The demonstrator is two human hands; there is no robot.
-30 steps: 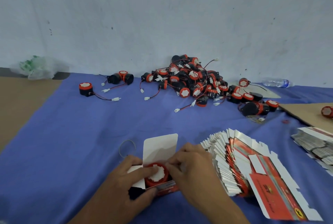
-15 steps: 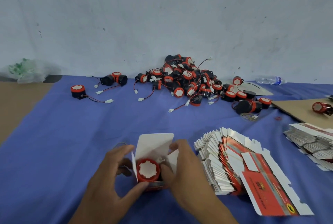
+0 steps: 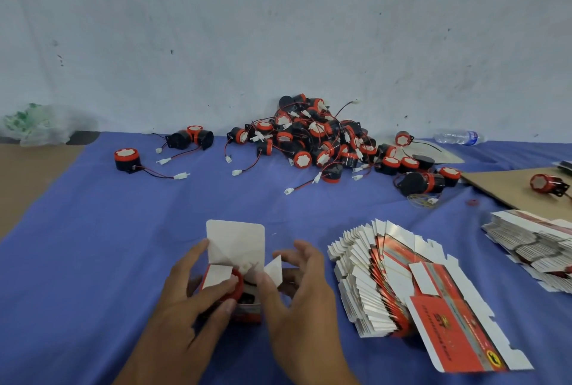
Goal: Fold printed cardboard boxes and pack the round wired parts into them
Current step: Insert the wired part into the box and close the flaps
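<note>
Two hands work one box (image 3: 247, 312) on the blue cloth (image 3: 93, 245), front-centre. Your L hand (image 3: 192, 298) wraps the box, thumb pressing a side flap (image 3: 216, 274) onto the red round part (image 3: 237, 285) inside; lid flap (image 3: 235, 239) stands up. R hand (image 3: 303, 285) is loose, fingers spread by the R flap (image 3: 274, 270), contact unclear. Parts pile (image 3: 315, 137) sits behind, flat boxes (image 3: 387, 276) fanned at R.

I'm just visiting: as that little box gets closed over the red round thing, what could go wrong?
The white plug of the round part sticks up at the mouth of the box, so the lid flap might pinch its wire or fail to close flat. The right hand works close to the fanned stack of flat boxes; a careless sweep might scatter it.
</note>
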